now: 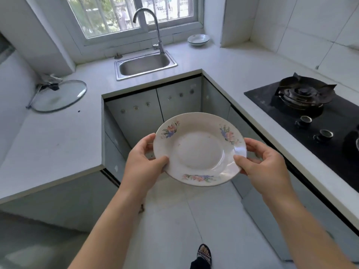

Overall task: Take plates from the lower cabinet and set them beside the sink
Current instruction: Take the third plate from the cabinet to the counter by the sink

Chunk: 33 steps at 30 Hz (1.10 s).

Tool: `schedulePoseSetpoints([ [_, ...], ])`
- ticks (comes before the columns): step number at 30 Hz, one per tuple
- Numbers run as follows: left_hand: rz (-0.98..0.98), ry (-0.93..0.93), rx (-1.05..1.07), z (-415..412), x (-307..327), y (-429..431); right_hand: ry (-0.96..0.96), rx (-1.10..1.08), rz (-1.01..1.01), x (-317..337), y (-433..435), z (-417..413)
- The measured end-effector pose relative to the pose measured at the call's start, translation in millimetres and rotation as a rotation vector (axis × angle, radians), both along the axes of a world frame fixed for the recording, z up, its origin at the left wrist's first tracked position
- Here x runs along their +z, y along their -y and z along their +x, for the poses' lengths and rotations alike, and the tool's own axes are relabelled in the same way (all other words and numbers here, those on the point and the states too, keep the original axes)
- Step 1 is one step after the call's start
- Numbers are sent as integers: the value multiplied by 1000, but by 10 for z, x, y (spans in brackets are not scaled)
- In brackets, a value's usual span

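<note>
I hold a white plate [199, 150] with flower prints on its rim, level in the air in front of the closed lower cabinet doors [136, 115]. My left hand [144, 158] grips its left rim, thumb on top. My right hand [260, 160] grips its right rim the same way. The steel sink [145, 65] with its tall tap [153, 26] lies ahead in the white counter. Two stacked white dishes [198, 40] stand on the counter to the right of the sink, near the window.
A glass pot lid [58, 96] lies on the left counter [48, 136]. A black gas hob [310, 113] with a burner and knobs fills the right counter. The tiled floor [174, 220] runs between the counters, with my sandalled foot [204, 253] on it.
</note>
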<state>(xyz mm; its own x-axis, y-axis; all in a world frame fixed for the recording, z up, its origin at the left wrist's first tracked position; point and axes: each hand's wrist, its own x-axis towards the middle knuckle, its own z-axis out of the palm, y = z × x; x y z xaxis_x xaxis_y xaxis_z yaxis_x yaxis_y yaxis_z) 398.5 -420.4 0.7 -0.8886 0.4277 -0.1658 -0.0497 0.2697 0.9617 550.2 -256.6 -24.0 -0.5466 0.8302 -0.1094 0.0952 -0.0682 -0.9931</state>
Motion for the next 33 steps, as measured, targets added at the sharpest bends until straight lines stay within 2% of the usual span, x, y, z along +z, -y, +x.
schedulePoseSetpoints([
  [13,-16,18,-19,-1666,-206,-1296,74,-28,49,6,-1259,-1610],
  [19,5,42,-55,-2797,-331,-2089,114,-72,95,-97,-2003,-2731],
  [27,6,-8,-125,-4460,-66,-3115,100,-118,152,160,-2873,-4269],
  [33,26,9,-172,-5176,-2,-3668,111,-170,137,172,-3382,-4937],
])
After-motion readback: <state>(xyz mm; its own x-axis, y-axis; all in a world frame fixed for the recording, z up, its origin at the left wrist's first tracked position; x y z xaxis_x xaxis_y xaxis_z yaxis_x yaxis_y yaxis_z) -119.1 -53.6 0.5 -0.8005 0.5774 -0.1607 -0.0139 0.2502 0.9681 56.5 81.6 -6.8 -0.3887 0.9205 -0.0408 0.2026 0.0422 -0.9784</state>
